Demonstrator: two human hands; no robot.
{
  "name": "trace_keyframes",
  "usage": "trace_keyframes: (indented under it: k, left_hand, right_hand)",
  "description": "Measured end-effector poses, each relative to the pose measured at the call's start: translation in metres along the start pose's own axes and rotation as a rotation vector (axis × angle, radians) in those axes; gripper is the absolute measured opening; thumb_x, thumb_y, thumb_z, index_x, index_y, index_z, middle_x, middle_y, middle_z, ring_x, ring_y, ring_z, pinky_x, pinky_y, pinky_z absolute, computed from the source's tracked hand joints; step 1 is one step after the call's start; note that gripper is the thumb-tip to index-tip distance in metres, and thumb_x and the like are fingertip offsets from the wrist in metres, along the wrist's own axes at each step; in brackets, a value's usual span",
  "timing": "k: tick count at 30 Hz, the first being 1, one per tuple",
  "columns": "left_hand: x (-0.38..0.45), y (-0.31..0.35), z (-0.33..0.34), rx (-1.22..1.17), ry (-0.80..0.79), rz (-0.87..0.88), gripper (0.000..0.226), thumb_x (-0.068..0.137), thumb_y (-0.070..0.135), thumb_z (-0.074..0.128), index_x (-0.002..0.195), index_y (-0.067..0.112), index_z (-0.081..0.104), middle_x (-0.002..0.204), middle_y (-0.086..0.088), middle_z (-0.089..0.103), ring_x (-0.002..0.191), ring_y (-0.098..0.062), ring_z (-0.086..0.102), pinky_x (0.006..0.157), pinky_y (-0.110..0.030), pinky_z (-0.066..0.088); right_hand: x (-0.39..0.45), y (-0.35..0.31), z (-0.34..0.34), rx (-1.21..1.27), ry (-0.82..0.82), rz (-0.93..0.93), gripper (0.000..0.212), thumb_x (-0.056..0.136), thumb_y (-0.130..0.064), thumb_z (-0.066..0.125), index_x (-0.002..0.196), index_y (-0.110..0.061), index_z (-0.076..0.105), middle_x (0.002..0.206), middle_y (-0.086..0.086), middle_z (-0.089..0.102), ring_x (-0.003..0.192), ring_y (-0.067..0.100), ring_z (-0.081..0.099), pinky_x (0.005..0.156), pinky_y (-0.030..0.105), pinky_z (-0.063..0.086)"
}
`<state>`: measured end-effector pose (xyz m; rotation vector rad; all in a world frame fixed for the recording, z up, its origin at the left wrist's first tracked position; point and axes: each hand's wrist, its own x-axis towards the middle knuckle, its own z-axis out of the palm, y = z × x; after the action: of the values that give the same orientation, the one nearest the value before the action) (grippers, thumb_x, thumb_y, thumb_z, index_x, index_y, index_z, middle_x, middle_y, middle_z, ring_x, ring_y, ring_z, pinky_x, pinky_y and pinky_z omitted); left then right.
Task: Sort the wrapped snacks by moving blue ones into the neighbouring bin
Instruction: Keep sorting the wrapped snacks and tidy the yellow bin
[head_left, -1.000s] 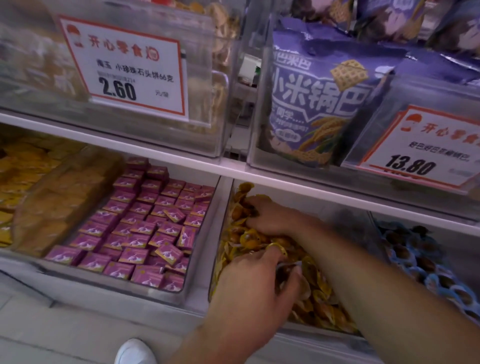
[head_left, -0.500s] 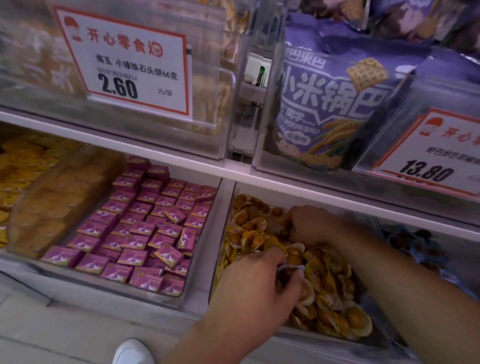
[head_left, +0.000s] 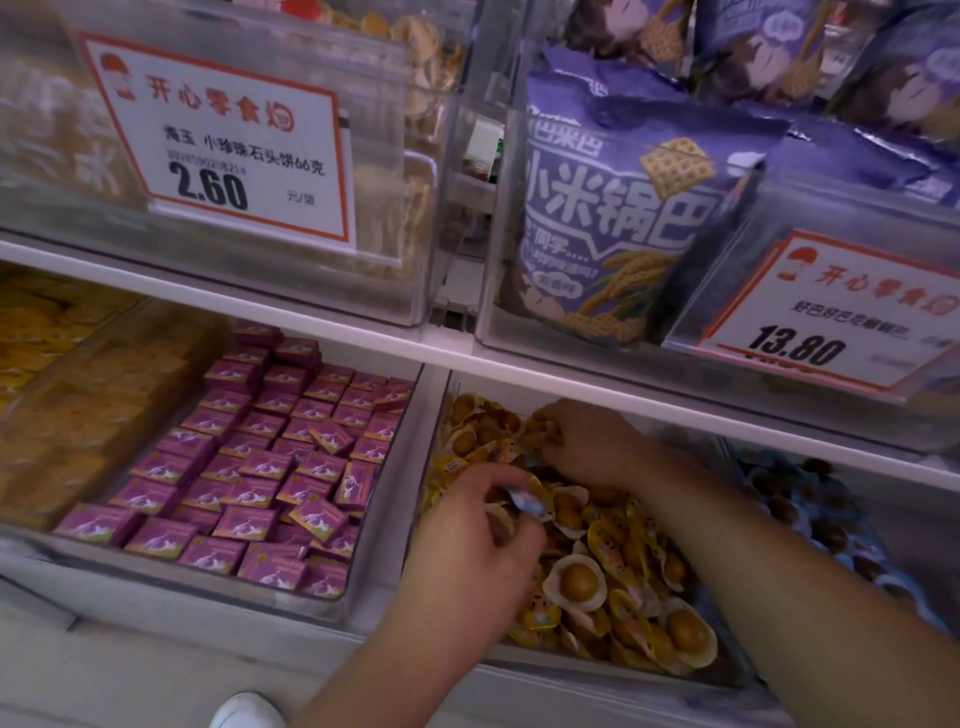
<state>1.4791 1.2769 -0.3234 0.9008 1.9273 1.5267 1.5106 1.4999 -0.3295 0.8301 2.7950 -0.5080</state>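
Left hand (head_left: 467, 566) is down in the clear bin of yellow-wrapped snacks (head_left: 613, 566), fingers curled, pinching a small blue-wrapped snack (head_left: 527, 501) between thumb and fingertips at the top of the hand, just clear of the pile. Right hand (head_left: 587, 441) is further back in the same bin, up and right of that pinch, fingers curled down into the yellow wrappers near the rear wall; cannot tell if it holds anything, fingertips are buried. Right forearm runs diagonally over the bin's right side. Round brown pieces in open pale wrappers lie below-right of the left hand's grip. Neighbouring bin of blue-wrapped snacks (head_left: 810, 509) sits well to the right of the grip, past the right forearm, blurred. Left of the grip, bin of purple-pink packets (head_left: 260, 467) in rows, then a bin of yellow-orange packs (head_left: 67, 395). Above the grip a white shelf edge (head_left: 311, 317), price tag 2.60 (head_left: 223, 140), purple snack bag (head_left: 623, 208), price tag 13.80 (head_left: 841, 312). White shoe (head_left: 249, 712) below the left forearm.
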Motion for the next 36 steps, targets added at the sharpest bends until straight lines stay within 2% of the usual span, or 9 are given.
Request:
trace_keyframes:
  k: [5,10,14,17,21,25,28,32,36]
  left_hand:
    - [0.009,0.007,0.003,-0.424,0.073,-0.195,0.045,0.07,0.026,0.062,0.114,0.031,0.063,0.067,-0.005,0.072,0.056,-0.012,0.059,0.053,-0.029,0.046]
    - [0.013,0.006,0.005,-0.471,0.084,-0.189,0.029,0.084,0.025,0.067,0.113,0.028,0.063,0.072,-0.009,0.074,0.058,-0.012,0.061,0.06,-0.03,0.049]
    - [0.014,0.004,0.006,-0.504,0.111,-0.186,0.021,0.092,0.016,0.066,0.11,0.027,0.065,0.074,-0.007,0.075,0.066,-0.019,0.067,0.065,-0.037,0.051]
    - [0.015,0.005,0.006,-0.562,0.128,-0.206,0.018,0.091,0.019,0.068,0.108,0.026,0.065,0.076,0.001,0.075,0.075,-0.025,0.071,0.066,-0.037,0.054]
    - [0.019,0.007,0.008,-0.561,0.154,-0.215,0.015,0.094,0.021,0.065,0.108,0.024,0.064,0.073,0.003,0.075,0.07,-0.02,0.071,0.065,-0.038,0.053]
    - [0.022,0.005,0.011,-0.528,0.172,-0.188,0.01,0.093,0.021,0.066,0.102,0.025,0.067,0.072,0.0,0.073,0.064,-0.018,0.067,0.061,-0.037,0.051]
    - [0.022,0.001,0.013,-0.5,0.174,-0.166,0.015,0.094,0.01,0.063,0.099,0.023,0.069,0.071,0.004,0.072,0.06,-0.013,0.066,0.056,-0.032,0.052]
    - [0.018,-0.004,0.012,-0.464,0.15,-0.154,0.027,0.099,0.0,0.052,0.106,0.021,0.066,0.068,0.005,0.072,0.054,-0.009,0.062,0.049,-0.028,0.049]
    - [0.018,-0.005,0.01,-0.442,0.14,-0.173,0.027,0.1,0.003,0.051,0.104,0.026,0.064,0.063,0.004,0.07,0.053,-0.013,0.059,0.054,-0.032,0.047]
  right_hand:
    - [0.01,-0.005,0.006,-0.061,-0.077,0.009,0.047,0.089,-0.052,0.061,0.13,-0.028,0.06,0.128,0.007,0.06,0.105,0.019,0.052,0.08,0.026,0.032]
    - [0.008,0.0,0.006,-0.053,-0.095,0.055,0.043,0.085,-0.045,0.068,0.124,-0.03,0.063,0.126,0.004,0.065,0.111,0.023,0.061,0.093,0.032,0.048]
    - [-0.001,0.002,-0.004,0.22,-0.021,0.172,0.031,0.096,-0.042,0.06,0.115,-0.019,0.064,0.105,0.001,0.066,0.1,0.017,0.063,0.071,0.011,0.044]
    - [-0.018,0.008,-0.018,0.504,-0.074,0.291,0.04,0.106,-0.028,0.043,0.137,-0.003,0.052,0.137,0.019,0.056,0.129,0.032,0.052,0.096,0.025,0.042]
    - [-0.061,0.004,-0.038,0.645,-0.007,0.146,0.032,0.103,-0.023,0.052,0.131,-0.009,0.057,0.127,0.007,0.06,0.123,0.022,0.056,0.091,0.016,0.047]
    - [-0.106,-0.006,-0.047,0.156,0.01,0.018,0.018,0.092,-0.047,0.062,0.105,-0.036,0.066,0.101,-0.012,0.068,0.093,0.007,0.065,0.083,0.03,0.053]
    - [-0.107,-0.013,-0.041,-0.104,-0.027,0.026,0.022,0.092,-0.046,0.058,0.09,-0.026,0.067,0.089,-0.005,0.067,0.084,0.012,0.063,0.075,0.032,0.051]
    - [-0.057,-0.03,-0.027,-0.053,0.247,0.057,0.033,0.1,-0.041,0.044,0.124,-0.024,0.06,0.125,0.005,0.062,0.116,0.024,0.058,0.096,0.031,0.046]
    - [0.004,-0.048,-0.005,0.051,-0.005,-0.006,0.039,0.097,-0.038,0.057,0.13,-0.017,0.059,0.131,0.01,0.06,0.119,0.026,0.058,0.096,0.031,0.045]
